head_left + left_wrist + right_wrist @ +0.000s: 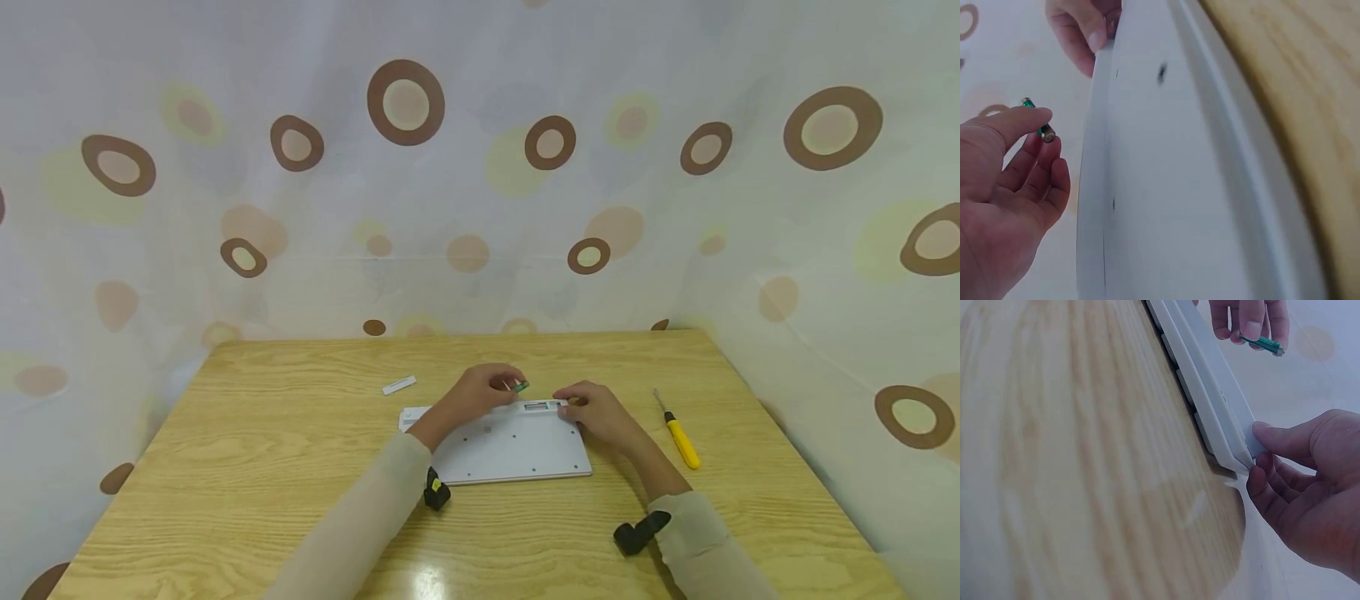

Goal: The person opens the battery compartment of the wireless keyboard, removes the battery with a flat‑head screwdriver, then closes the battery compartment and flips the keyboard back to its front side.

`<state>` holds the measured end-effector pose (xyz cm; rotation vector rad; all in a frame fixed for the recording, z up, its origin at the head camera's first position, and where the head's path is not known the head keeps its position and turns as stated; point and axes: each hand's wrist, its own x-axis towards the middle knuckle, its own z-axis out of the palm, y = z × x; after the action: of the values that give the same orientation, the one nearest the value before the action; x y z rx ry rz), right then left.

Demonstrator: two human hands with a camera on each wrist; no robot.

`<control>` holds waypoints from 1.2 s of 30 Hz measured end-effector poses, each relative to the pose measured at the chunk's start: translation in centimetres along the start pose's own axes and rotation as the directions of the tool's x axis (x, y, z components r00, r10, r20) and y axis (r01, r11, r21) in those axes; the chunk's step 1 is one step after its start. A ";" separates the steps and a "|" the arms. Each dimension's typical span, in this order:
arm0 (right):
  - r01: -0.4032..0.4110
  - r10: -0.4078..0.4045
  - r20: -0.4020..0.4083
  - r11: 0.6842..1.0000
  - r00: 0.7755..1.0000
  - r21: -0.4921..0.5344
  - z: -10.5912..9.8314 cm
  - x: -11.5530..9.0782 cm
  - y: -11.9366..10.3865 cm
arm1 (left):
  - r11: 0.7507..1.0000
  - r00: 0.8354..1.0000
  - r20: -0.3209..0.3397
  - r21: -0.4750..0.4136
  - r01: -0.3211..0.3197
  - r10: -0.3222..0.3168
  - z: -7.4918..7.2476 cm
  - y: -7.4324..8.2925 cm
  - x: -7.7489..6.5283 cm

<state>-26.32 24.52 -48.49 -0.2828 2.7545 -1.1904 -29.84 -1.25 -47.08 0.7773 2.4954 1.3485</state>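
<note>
Wooden table (262, 442), left grip (480, 387) pinching half-hidden battery (1268, 344), right grip (602, 412) holding face-down keyboard (517, 454)

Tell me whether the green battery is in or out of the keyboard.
Out: the left hand pinches the green battery in the air, apart from the white keyboard.

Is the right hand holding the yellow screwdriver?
No, the screwdriver lies on the table, while the right hand grips the keyboard.
</note>
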 end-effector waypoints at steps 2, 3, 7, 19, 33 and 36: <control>0.004 -0.004 0.000 1.000 1.000 0.005 0.0 0.0 0.0 | 1.000 1.000 0.002 0.000 0.001 -0.001 -0.6 -0.3 -0.2; 0.001 -0.001 -0.001 1.000 1.000 0.010 0.0 0.1 0.0 | 1.000 1.000 -0.001 0.005 0.004 -0.004 -0.8 -0.5 -0.2; 0.006 -0.006 0.002 1.000 1.000 0.012 0.1 0.0 0.1 | 1.000 1.000 -0.016 0.009 0.023 -0.023 -1.9 -1.2 -0.7; 0.004 -0.004 0.002 0.999 1.000 0.034 -0.1 -0.3 0.0 | 0.989 0.994 -0.025 0.093 0.112 -0.110 -5.0 -3.3 -1.6; -0.014 0.014 0.002 0.999 1.000 0.041 -0.1 -0.3 0.0 | 0.955 0.977 0.022 0.216 0.203 -0.213 -6.2 -4.6 -0.8; -0.019 0.019 0.004 0.999 1.000 0.042 -0.1 -0.3 0.0 | 0.946 0.970 0.023 0.228 0.229 -0.240 -6.1 -4.8 -0.6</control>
<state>-26.06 24.59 -48.41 -0.2540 2.7190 -1.2397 -33.50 -8.06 -47.63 0.5240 2.6297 0.9688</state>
